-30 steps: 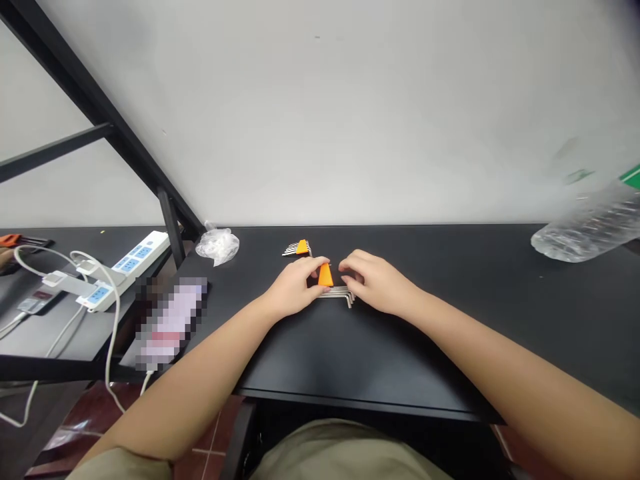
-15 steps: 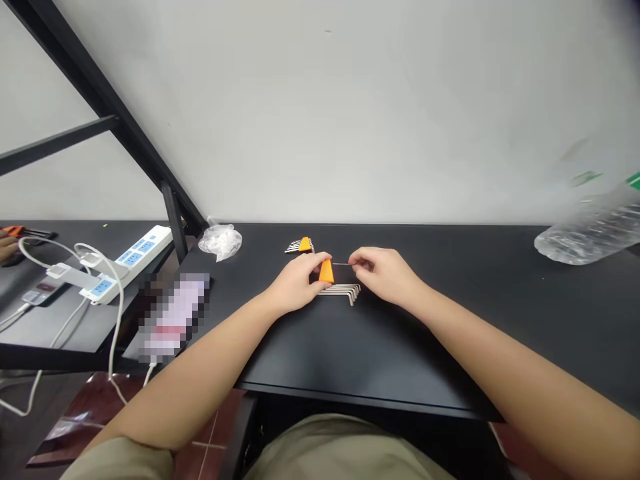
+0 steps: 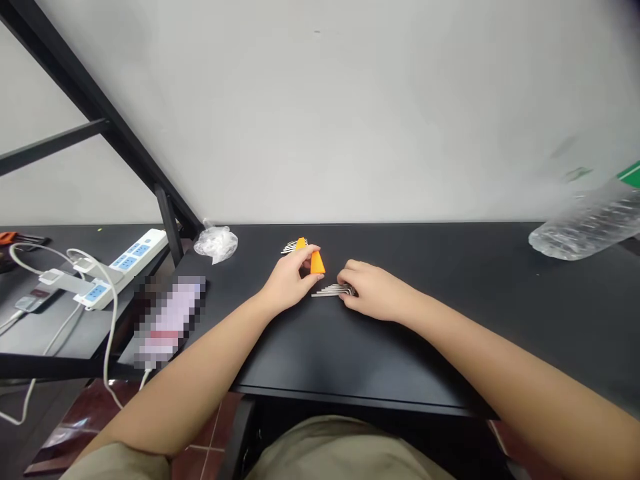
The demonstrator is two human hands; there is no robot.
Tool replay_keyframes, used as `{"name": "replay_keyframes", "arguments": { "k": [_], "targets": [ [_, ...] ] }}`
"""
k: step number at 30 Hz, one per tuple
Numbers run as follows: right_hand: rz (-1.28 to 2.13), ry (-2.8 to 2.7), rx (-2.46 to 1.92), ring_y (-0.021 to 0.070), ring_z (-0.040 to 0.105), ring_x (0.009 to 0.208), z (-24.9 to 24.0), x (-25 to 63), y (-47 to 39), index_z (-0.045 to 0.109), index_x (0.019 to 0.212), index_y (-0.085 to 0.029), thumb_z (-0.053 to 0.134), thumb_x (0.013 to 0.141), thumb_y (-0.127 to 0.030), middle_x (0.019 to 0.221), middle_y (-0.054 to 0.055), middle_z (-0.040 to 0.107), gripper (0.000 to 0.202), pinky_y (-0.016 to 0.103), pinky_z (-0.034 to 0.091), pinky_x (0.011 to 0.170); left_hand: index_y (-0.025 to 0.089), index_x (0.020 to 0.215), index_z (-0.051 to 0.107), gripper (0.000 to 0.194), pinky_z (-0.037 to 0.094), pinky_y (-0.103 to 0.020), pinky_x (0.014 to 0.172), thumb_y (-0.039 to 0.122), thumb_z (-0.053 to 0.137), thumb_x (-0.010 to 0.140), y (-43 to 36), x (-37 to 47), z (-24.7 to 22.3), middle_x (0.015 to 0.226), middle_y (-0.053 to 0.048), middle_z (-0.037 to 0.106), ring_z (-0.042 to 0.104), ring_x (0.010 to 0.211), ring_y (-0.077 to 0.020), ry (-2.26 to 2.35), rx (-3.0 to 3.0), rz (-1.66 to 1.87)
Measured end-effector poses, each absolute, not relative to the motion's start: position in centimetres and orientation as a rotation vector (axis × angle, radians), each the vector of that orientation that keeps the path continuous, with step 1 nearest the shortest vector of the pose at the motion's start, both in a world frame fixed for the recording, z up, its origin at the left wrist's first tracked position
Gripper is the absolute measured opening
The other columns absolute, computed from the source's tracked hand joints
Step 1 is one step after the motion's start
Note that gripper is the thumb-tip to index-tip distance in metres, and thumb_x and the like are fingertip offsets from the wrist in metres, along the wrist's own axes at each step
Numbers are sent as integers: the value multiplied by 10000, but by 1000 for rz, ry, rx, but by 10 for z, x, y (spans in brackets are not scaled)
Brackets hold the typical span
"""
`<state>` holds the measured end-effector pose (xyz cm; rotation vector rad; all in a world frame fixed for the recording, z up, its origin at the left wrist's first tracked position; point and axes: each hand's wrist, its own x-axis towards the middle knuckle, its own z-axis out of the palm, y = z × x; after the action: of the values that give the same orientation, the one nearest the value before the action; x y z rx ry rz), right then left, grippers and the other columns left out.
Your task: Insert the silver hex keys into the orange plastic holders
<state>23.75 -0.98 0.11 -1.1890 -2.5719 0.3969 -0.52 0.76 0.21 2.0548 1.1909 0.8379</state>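
Observation:
An orange holder [image 3: 317, 263] is pinched between the thumb and fingers of my left hand [image 3: 290, 279], just above the black table. Beside it, my right hand [image 3: 373, 290] has its fingers closed around the bent ends of several silver hex keys [image 3: 330, 291], which lie side by side on the table with their straight ends pointing left. Behind my left hand rests a second orange holder [image 3: 301, 243] with several small keys fanned out in it, partly covered by my fingers.
Crumpled clear plastic [image 3: 217, 243] lies at the table's back left. A phone [image 3: 173, 320], blurred out, is at the left edge, by a white power strip [image 3: 125, 267] with cables. On the right is a large plastic bottle [image 3: 590, 223]. A grey wall [image 3: 350, 120] rises behind.
My right hand has moved down and left from the thin key it held near the holder to the row of hex keys. My left hand has shifted slightly left with the orange holder.

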Motion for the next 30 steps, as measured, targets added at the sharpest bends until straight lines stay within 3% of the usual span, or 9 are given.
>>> {"name": "replay_keyframes", "arguments": {
  "k": [6, 12, 17, 24, 27, 30],
  "targets": [
    [212, -2543, -1292, 214, 600, 796, -3, 240, -1, 647, 880, -229, 667, 865, -199, 881, 70, 617, 40, 312, 435, 626, 240, 1369, 559, 506, 557, -404, 982, 252, 682, 878, 8, -6, 1, 1171, -49, 701, 688, 1039, -220, 1219, 2062, 815],
    [79, -2481, -1359, 244, 607, 890, -9, 261, 21, 693, 1026, -233, 674, 903, -303, 1036, 89, 657, 143, 375, 449, 755, 237, 1381, 567, 513, 538, -408, 998, 243, 671, 879, 10, -7, -1, 1217, -58, 696, 678, 1040, -220, 1260, 2093, 745],
    [62, -2569, -1300, 247, 580, 915, -6, 257, 20, 727, 909, -232, 647, 922, -252, 1000, 90, 649, 84, 379, 425, 782, 240, 1368, 575, 516, 540, -392, 963, 225, 681, 863, 12, -8, -3, 1122, -41, 707, 675, 994, -209, 1301, 2078, 739],
    [186, -2654, -1498, 207, 580, 790, 7, 245, 7, 642, 769, -190, 613, 838, -129, 876, 85, 637, 97, 310, 396, 659, 252, 1357, 571, 523, 537, -361, 939, 188, 693, 853, 12, -7, -4, 1062, -17, 692, 662, 954, -181, 1306, 2041, 744],
    [366, -2597, -1453, 179, 579, 732, 8, 247, 6, 638, 826, -202, 568, 832, -74, 862, 55, 652, 146, 287, 397, 623, 257, 1337, 572, 520, 541, -356, 930, 188, 714, 841, 11, -8, -4, 1061, -17, 687, 660, 963, -182, 1305, 2015, 759],
    [458, -2494, -1247, 182, 608, 791, 10, 251, 8, 669, 920, -216, 523, 880, -74, 918, 45, 677, 208, 287, 450, 690, 248, 1314, 559, 513, 549, -349, 908, 182, 726, 834, 10, -7, -4, 1060, -23, 683, 661, 949, -177, 1312, 1969, 799]
  ]
}}
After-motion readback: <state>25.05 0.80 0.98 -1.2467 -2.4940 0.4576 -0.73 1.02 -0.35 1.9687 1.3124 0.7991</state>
